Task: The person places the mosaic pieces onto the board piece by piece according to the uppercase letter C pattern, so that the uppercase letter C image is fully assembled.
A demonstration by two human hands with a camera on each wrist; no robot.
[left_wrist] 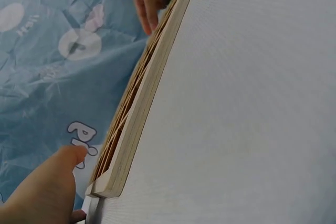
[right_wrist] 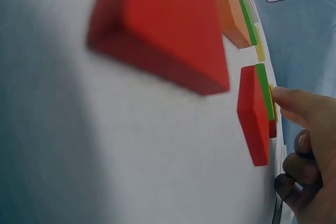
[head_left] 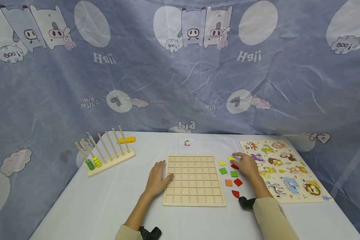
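Note:
My left hand (head_left: 156, 180) rests at the left edge of a wooden grid board (head_left: 195, 204), its thumb lying over the rim. In the left wrist view, the thumb of that left hand (left_wrist: 50, 187) is beside the board's corner. To the board's right, my right hand (head_left: 246, 165) reaches over a yellow piece (head_left: 230, 159), thumb and index finger on either side of it. A red piece (head_left: 234, 167) lies just under that hand. In the right wrist view, a fingertip of the right hand (right_wrist: 315, 140) is at the yellow piece's edge; the other fingers curl.
More pieces lie right of the board: yellow (head_left: 222, 163), green (head_left: 223, 171), orange (head_left: 229, 182) and red (head_left: 235, 194). An animal puzzle board (head_left: 294, 196) stands farther right. A bead rack (head_left: 111, 162) and a yellow block (head_left: 126, 140) are at left. A pattern card (head_left: 187, 143) lies behind.

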